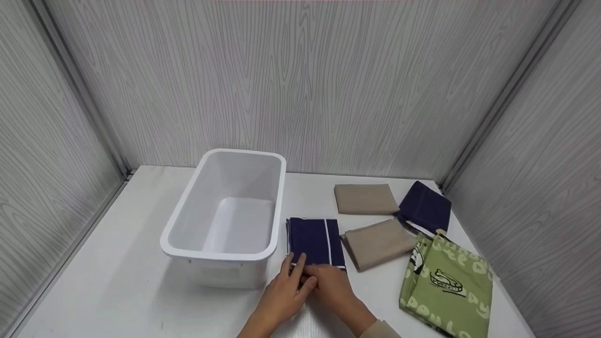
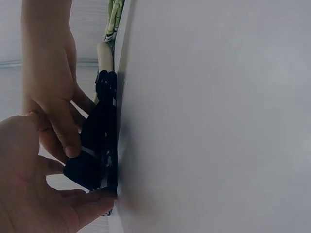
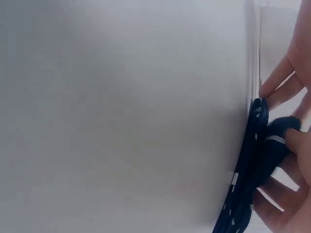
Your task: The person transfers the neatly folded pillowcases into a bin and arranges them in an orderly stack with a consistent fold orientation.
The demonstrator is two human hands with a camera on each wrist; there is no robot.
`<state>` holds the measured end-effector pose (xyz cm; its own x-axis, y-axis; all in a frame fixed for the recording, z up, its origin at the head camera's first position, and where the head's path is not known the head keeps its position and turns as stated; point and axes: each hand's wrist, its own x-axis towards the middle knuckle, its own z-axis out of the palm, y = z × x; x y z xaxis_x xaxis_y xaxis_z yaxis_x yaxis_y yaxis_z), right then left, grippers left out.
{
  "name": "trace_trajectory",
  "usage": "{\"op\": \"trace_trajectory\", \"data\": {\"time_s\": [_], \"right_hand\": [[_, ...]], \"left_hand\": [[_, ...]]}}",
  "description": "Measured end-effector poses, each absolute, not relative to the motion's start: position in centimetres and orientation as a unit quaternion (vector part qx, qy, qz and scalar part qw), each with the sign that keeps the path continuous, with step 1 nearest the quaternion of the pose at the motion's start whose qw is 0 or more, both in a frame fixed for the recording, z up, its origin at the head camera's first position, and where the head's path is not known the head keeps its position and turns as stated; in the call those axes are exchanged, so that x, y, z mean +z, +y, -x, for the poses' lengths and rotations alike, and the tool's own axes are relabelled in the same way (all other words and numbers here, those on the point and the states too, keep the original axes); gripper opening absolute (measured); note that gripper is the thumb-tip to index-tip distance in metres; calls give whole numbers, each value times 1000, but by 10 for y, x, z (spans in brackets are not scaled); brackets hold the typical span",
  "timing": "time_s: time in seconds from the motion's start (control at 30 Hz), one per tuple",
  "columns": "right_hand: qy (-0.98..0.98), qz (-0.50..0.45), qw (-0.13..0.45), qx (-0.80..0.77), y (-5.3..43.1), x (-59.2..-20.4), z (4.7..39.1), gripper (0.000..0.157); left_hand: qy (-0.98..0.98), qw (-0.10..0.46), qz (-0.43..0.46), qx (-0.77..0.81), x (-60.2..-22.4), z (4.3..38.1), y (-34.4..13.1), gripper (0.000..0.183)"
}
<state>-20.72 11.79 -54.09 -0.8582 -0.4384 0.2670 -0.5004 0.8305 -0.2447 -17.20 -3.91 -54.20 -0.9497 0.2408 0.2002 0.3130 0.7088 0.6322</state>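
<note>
A folded navy cloth (image 1: pixel 310 241) with a white stripe lies on the table, just right of a white plastic bin. At its near edge my right hand (image 1: pixel 331 284) pinches a raised fold between thumb and fingers; the fold (image 3: pixel 272 150) shows in the right wrist view. My left hand (image 1: pixel 284 288) touches the cloth's near left corner with fairly straight fingers, its thumb close to the right hand. In the left wrist view, the left fingertips (image 2: pixel 104 206) reach down by the cloth's edge at the tabletop.
The deep white bin (image 1: pixel 220 256) stands left of the cloth. To the right lie two beige folded cloths (image 1: pixel 366 199), another navy folded cloth (image 1: pixel 425 209) and a green printed cloth (image 1: pixel 450 291). Grey wood-grain panels (image 1: pixel 300 84) enclose the white table (image 1: pixel 117 263) at the back and sides.
</note>
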Motion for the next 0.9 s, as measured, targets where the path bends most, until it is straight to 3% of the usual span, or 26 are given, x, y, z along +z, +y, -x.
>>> {"op": "trace_trajectory", "data": {"time_s": [0.37, 0.6, 0.77, 0.9], "right_hand": [[-936, -317, 61, 140, 138, -542, 204, 36], [-950, -272, 23, 151, 166, -541, 200, 58], [-950, -263, -17, 167, 174, -545, 202, 77], [-952, -256, -47, 160, 175, -547, 202, 78]], "left_hand": [[-933, 5, 153, -326, -540, 168, -38, 76], [-945, 34, 181, -271, -540, 172, -33, 65], [-955, 15, 187, -229, -542, 175, -34, 64], [-955, 1, 188, -230, -546, 174, -35, 66]]}}
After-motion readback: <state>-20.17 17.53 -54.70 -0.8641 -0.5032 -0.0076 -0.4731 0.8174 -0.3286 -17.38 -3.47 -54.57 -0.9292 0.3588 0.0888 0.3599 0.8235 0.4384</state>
